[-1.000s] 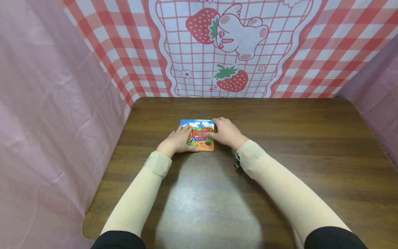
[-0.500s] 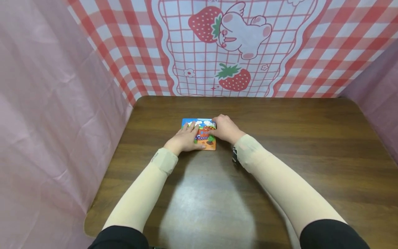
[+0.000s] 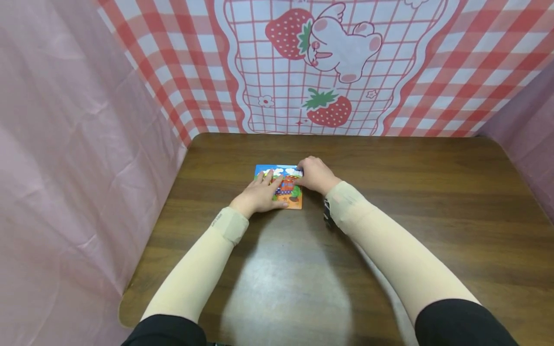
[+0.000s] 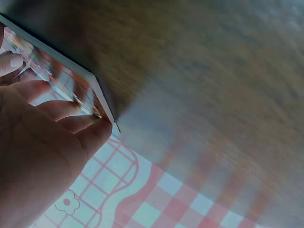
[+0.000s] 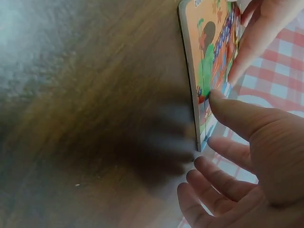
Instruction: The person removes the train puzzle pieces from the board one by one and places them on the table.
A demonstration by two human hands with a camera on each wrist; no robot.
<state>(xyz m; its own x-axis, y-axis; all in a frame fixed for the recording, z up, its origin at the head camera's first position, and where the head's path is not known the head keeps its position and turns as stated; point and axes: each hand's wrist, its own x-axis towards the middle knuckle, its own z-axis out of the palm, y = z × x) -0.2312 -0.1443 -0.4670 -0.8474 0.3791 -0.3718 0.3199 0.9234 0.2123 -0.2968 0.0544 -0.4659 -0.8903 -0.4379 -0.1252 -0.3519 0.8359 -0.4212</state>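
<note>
Left hand [image 3: 257,196] flat on picture board [image 3: 287,188], right hand [image 3: 318,176] pinching edge

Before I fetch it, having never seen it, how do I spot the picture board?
Find the brown table. Toward its far edge, the left hand and right hand touch the picture board. Unlike the strawberry-printed cloth behind, it shows blue sky above orange ground.

L grip [image 3: 258,196] hides pt of board [image 3: 289,188], lettering [image 5: 198,3] cut off @ R-wrist top, L-wrist table [image 4: 213,76] blurry
</note>
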